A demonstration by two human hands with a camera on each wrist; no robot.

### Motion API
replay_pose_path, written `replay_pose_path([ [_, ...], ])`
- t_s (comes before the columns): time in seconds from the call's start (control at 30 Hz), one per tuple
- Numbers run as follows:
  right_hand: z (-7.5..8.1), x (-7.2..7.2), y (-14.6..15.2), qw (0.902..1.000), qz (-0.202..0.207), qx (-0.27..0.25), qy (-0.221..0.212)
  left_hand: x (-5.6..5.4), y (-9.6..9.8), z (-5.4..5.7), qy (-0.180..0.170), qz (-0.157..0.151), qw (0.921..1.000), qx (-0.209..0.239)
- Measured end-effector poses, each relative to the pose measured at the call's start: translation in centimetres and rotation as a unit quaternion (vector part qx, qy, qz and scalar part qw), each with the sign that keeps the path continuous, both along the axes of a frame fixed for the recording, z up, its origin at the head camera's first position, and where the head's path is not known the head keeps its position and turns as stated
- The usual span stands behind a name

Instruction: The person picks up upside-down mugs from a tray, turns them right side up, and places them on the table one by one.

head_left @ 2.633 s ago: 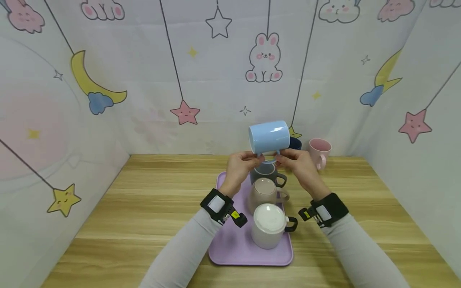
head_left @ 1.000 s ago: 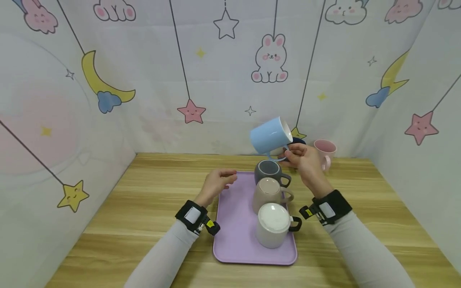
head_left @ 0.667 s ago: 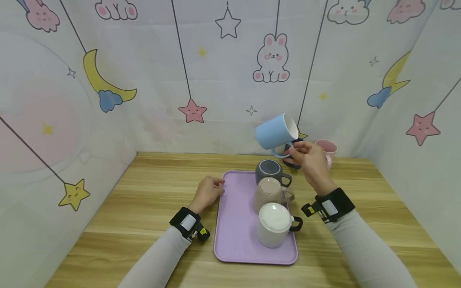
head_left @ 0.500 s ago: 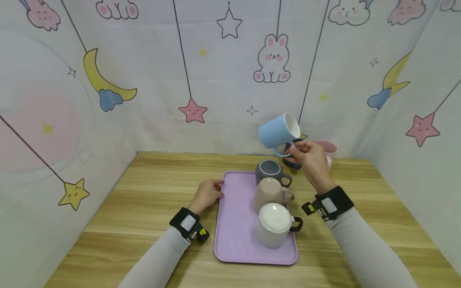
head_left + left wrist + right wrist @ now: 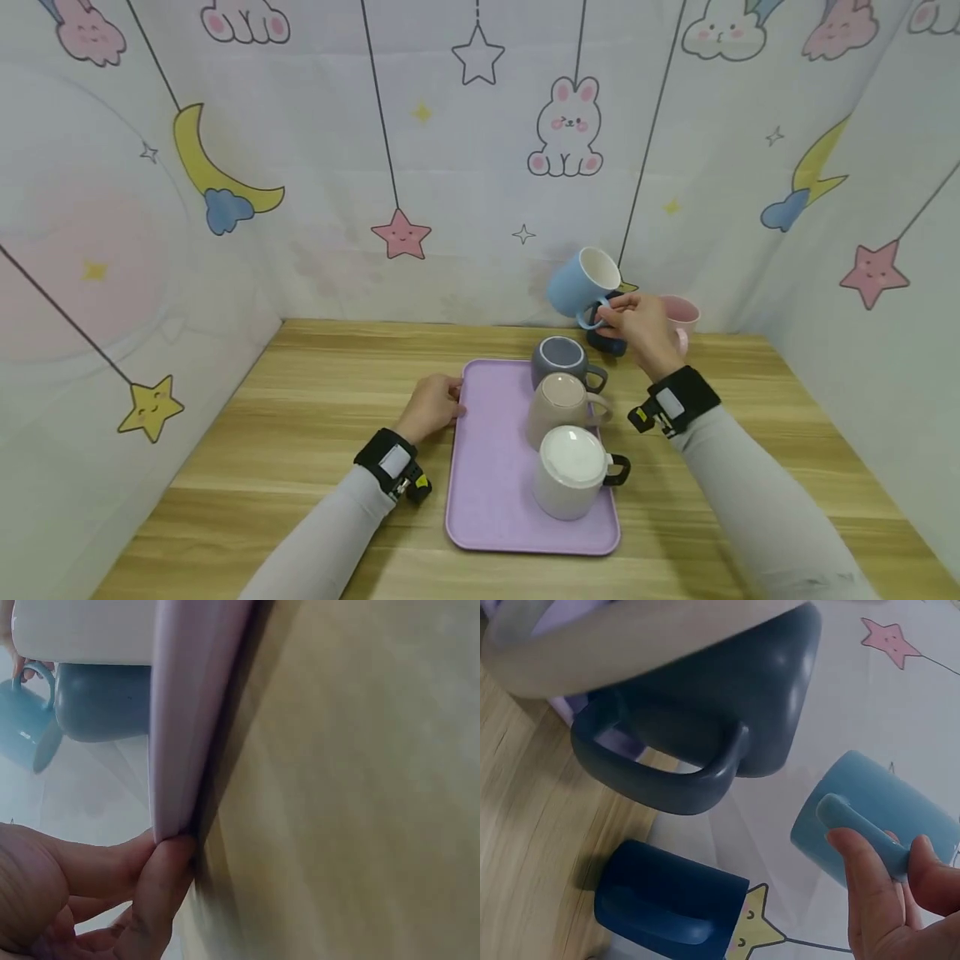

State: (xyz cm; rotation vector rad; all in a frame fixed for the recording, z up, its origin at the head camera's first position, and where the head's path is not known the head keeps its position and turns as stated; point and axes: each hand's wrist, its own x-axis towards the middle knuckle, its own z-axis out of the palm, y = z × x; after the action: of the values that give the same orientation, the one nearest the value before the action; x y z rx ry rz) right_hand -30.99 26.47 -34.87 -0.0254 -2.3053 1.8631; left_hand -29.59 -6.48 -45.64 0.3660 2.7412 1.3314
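My right hand (image 5: 643,329) pinches the handle of a light blue mug (image 5: 573,287), raised behind the tray's far end. The mug leans with its mouth up and to the right; the right wrist view shows thumb and fingers on its handle (image 5: 862,829). At the left, my left hand (image 5: 430,407) holds the lilac tray (image 5: 487,475) by its edge. The left wrist view has thumb and fingertip pinching the tray rim (image 5: 187,727). Along the tray's right side, upside down, stand a dark grey mug (image 5: 551,375), a beige mug (image 5: 551,421) and a white mug (image 5: 562,496) with a black handle.
Beyond the tray, a navy mug (image 5: 606,342) stands on the wooden table (image 5: 337,367), partly hidden by the blue mug and right hand. A pink mug (image 5: 681,310) stands upright to its right. A printed cloth wall (image 5: 450,292) rises behind the table.
Both hands held the blue mug sideways at first. My left hand let go and moved down-left to the tray's edge. My right hand moved slightly right, turning the mug's mouth upward.
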Motion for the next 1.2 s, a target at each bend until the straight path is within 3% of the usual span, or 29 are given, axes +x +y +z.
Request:
replay_pose_path([
  [0.2, -0.1, -1.9, -0.3, 0.9978, -0.021, 0.055, -0.032, 0.0, 0.1, 0.4, -0.008, -0.009, 0.9998, -0.018],
  [0.53, -1.1, -4.6, -2.3, 0.9903, -0.042, 0.123, -0.048, 0.2, -0.4, 0.6, 0.015, -0.001, 0.9988, -0.046],
  [0.73, -1.8, -5.3, -2.3, 0.9761, -0.076, 0.196, -0.057, 0.3, 0.2, 0.6, 0.017, -0.012, 0.9988, -0.045],
  [0.9, -2.1, -5.8, -2.4, 0.9672, -0.070, 0.234, -0.069, 0.3, 0.3, 0.7, 0.017, -0.013, 0.9984, -0.052],
  [1.2, -3.3, -6.5, -1.8, 0.9677, -0.014, 0.235, -0.090, 0.5, 0.0, 0.8, 0.013, -0.010, 0.9983, -0.056],
])
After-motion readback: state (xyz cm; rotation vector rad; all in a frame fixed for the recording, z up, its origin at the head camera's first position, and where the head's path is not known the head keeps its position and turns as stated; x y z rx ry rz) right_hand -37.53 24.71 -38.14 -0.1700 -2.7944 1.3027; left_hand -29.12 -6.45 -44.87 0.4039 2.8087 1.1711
